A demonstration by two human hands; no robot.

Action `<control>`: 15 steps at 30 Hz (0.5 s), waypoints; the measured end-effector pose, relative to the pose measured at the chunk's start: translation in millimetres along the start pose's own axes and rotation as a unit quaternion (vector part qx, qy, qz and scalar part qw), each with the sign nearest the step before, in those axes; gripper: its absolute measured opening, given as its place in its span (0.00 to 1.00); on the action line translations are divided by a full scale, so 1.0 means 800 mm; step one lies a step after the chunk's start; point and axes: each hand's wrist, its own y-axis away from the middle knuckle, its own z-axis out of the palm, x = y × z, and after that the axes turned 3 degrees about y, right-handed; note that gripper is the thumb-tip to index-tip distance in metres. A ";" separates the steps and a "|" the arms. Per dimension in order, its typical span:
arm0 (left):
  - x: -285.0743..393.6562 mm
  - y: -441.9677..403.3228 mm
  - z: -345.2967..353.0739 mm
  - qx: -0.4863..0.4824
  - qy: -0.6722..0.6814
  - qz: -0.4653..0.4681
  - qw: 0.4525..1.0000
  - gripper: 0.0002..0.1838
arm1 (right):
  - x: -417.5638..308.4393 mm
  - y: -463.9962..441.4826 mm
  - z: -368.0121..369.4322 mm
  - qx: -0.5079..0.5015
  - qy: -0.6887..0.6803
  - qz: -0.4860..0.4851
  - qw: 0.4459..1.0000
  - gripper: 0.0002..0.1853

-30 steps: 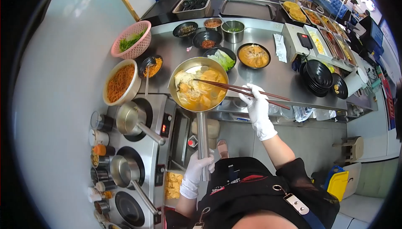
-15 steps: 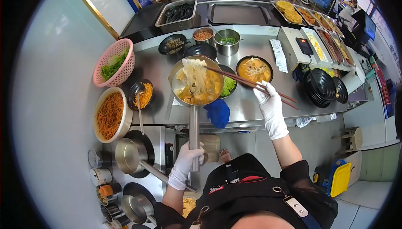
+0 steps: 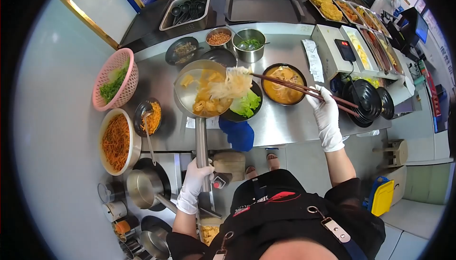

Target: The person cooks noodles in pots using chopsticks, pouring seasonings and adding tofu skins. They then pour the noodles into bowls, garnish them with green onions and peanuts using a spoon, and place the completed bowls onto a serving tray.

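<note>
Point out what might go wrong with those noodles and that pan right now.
The noodles hang from the tips of the chopsticks by the pan's rim, so they may slip and splash.

The left hand holds the pan by its long handle; a tilt could spill broth.

The chopsticks, in the right hand, cross above the soup bowl; dipping them might knock it.

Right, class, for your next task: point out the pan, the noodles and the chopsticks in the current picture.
Pan [image 3: 201, 136]: head view, on its metal handle.
Noodles [image 3: 237, 83]: head view, on the middle of the pale clump.
Chopsticks [image 3: 286, 84]: head view, on the shafts, towards the noodle end.
</note>
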 end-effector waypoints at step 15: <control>0.001 -0.006 0.044 0.067 -0.062 -0.003 0.996 0.15 | -0.006 0.009 0.051 -0.249 0.472 -0.135 0.835 0.06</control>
